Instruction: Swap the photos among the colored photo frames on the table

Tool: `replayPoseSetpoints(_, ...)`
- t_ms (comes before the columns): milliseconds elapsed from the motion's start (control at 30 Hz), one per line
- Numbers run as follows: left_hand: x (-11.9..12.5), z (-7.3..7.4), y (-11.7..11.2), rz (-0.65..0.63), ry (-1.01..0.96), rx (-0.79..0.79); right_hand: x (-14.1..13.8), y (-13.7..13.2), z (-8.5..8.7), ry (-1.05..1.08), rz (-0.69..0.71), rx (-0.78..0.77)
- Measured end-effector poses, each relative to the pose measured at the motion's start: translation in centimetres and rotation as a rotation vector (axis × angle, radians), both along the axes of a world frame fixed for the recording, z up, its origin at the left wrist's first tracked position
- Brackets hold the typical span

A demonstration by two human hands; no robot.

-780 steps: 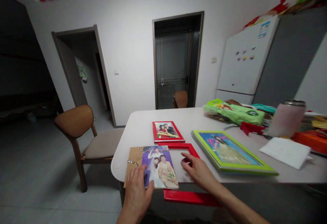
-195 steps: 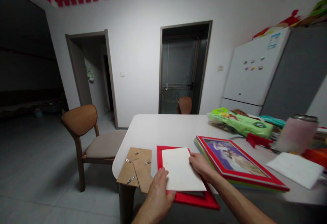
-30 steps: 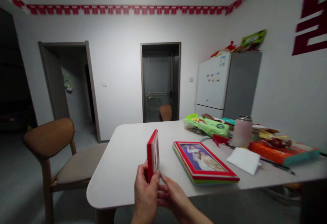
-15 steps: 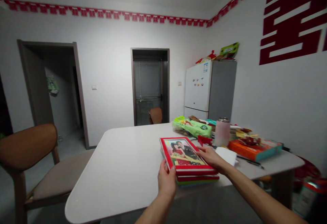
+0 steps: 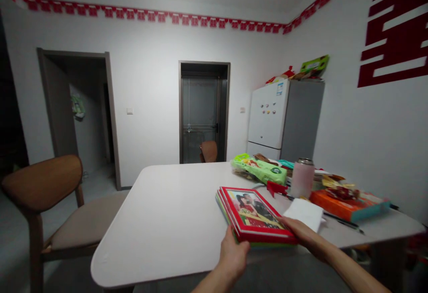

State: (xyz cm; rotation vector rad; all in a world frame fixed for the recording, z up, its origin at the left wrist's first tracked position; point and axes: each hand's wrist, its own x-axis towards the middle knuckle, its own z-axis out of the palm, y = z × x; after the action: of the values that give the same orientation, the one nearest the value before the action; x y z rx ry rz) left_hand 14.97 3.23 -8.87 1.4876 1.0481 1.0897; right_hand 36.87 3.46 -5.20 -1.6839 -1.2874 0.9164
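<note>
In the lower middle of the frame, a stack (image 5: 226,212) of photo frames lies on the table (image 5: 160,221), a red frame (image 5: 256,212) uppermost. The left hand (image 5: 233,253), half curled, holds the stack's near left corner between thumb and fingers. The right hand (image 5: 302,233) touches the right edge; its thumb is hidden, so its grip cannot be told. Right of centre are a napkin (image 5: 306,212), bottle (image 5: 302,180) and green pack (image 5: 262,171).

pink bottle (image 5: 302,179) | green packet (image 5: 262,170) | orange box (image 5: 329,204) (wrappers (image 5: 341,192) on top) | near chair (image 5: 43,183) | white-fronted fridge (image 5: 267,119)
</note>
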Motion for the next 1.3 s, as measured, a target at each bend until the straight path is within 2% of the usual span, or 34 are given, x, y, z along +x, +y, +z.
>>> replayPoseSetpoints(67,-0.9,-0.5,0.5,0.018,0.007,-0.012,-1.3,0.1,-0.6,-0.032,-0.031,-0.001)
replayPoseSetpoints(167,-3.4,-0.9,2.3,0.110,0.025,-0.012,-5.3,1.5,-0.8,-0.043,-0.015,-0.031)
replayPoseSetpoints(333,-10.2,-0.8,7.2,0.261,0.072,-0.009,-13.4,6.0,-0.3,-0.072,0.041,0.063)
replayPoseSetpoints(433,-13.8,-0.8,9.6,0.333,0.094,-0.005,-16.8,8.7,-0.3,-0.070,0.051,0.115)
replayPoseSetpoints(600,-16.7,-0.8,11.4,0.441,0.129,-0.036,-20.1,11.4,-0.3,-0.089,0.051,0.190)
replayPoseSetpoints(800,-17.8,0.7,10.5,0.488,0.101,-0.081,-21.0,12.4,0.1,-0.129,0.040,0.253)
replayPoseSetpoints(867,-18.3,1.8,9.9,0.533,0.063,-0.079,-20.8,12.4,0.5,-0.140,0.022,0.271)
replayPoseSetpoints(933,-18.6,3.7,9.1,0.583,0.012,-0.047,-20.7,11.9,1.5,-0.148,0.007,0.296)
replayPoseSetpoints(1033,-17.5,8.0,7.2,0.574,-0.085,0.065,-21.5,9.6,4.6,-0.046,0.069,0.432)
replayPoseSetpoints(1100,-15.8,11.3,5.4,0.494,-0.149,0.152,-22.6,7.0,7.4,0.224,0.194,0.648)
replayPoseSetpoints(1133,-14.8,12.9,4.3,0.421,-0.196,0.209,-23.1,5.6,8.9,0.353,0.250,0.735)
replayPoseSetpoints(1200,-12.9,15.6,2.3,0.076,-0.439,0.387,-24.0,2.8,11.3,0.521,0.365,0.838)
replayPoseSetpoints(1267,-11.6,17.1,0.7,-0.145,-0.566,0.434,-24.4,0.8,12.8,0.610,0.432,0.870)
replayPoseSetpoints(1300,-11.1,17.4,0.1,-0.207,-0.601,0.435,-24.4,0.1,13.1,0.632,0.449,0.873)
